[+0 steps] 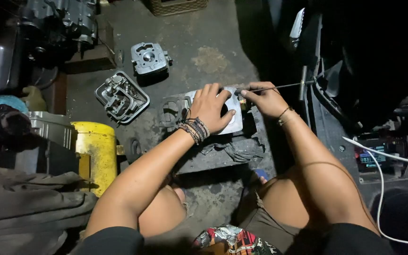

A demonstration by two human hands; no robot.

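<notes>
Grimy workshop floor | my left hand spread flat, pinning grey metal plate steady | my right hand pinched shut around thin rod, tip at plate's edge

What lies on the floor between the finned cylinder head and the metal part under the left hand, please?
In the head view, a rectangular engine cover lies between the cylinder head and the flat metal part.

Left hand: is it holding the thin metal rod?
No, the left hand lies flat on the grey metal plate, while the right hand pinches the thin metal rod.
</notes>
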